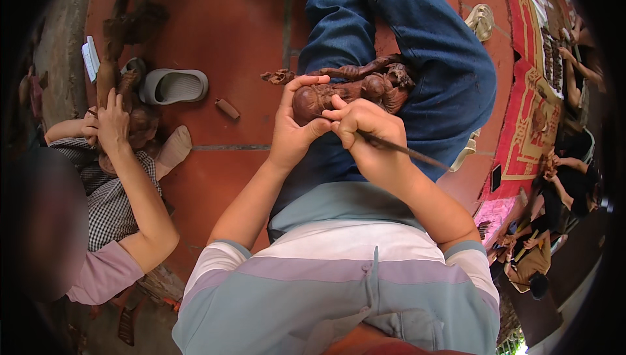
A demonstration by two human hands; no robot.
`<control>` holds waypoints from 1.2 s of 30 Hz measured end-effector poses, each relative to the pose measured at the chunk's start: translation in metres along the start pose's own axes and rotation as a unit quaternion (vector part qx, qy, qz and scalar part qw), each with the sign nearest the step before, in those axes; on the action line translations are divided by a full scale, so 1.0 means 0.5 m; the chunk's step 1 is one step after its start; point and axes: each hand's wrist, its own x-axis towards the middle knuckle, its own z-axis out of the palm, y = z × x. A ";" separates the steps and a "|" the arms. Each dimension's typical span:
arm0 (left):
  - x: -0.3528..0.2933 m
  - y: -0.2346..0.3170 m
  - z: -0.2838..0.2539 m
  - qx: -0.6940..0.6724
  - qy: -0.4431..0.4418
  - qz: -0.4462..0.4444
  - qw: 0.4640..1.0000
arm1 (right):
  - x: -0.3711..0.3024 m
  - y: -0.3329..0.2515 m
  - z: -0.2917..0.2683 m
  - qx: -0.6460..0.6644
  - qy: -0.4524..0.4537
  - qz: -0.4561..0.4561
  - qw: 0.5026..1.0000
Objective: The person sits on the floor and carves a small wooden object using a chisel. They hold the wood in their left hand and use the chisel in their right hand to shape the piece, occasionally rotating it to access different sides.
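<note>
A dark reddish-brown wooden carving [375,88] lies across my lap, with a smooth rounded knob at its left end and a long staff-like piece along its far side. My left hand [297,114] is closed around the rounded end, thumb on the near side and fingers on the far side. In my right hand [368,133] I pinch a thin, dark rod-like tool [417,155]. Its free end points down to the right. The working tip meets the carving near my left thumb, mostly hidden by my fingers.
Red floor tiles [215,35] surround my jeans-clad legs [450,61]. Off to the left lie a grey clog [175,86] and a small wooden piece [227,108]. A person beside me handles another wooden carving [140,123]. A red patterned mat [521,127] and other people are at right.
</note>
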 end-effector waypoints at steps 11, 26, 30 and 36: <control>-0.012 0.008 0.009 -0.032 0.020 -0.037 0.999 | -0.005 0.000 0.004 -0.013 0.009 0.012 1.000; -0.007 0.002 0.022 -0.053 0.055 -0.025 0.997 | 0.026 0.012 -0.002 0.016 0.024 0.048 0.998; -0.003 0.009 0.032 -0.054 0.074 -0.033 0.995 | 0.032 0.018 -0.011 0.052 0.027 0.096 0.994; -0.002 0.011 0.014 -0.080 0.035 -0.043 0.995 | 0.008 0.009 0.012 0.082 0.040 0.113 0.989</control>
